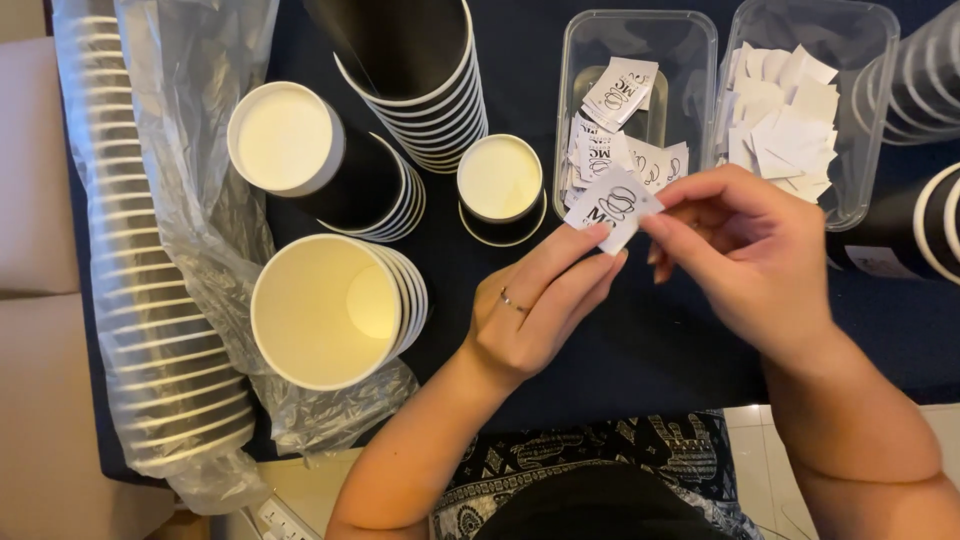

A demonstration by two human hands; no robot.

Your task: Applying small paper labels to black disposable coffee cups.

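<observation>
Between both hands I hold a small white square sticker with black printing, above the dark tablecloth. My left hand, with a ring on one finger, supports it from below. My right hand pinches its right edge with fingertips. Just behind the sticker stands a clear plastic tub of more printed stickers. To its right, a second clear tub holds blank white paper squares. A short stack of black paper cups with white insides stands left of the sticker.
Stacks of black cups lie on their sides: one at near left, one behind it, a tall stack at the back. A long plastic-wrapped sleeve of cups runs down the left. More cups sit at the right edge.
</observation>
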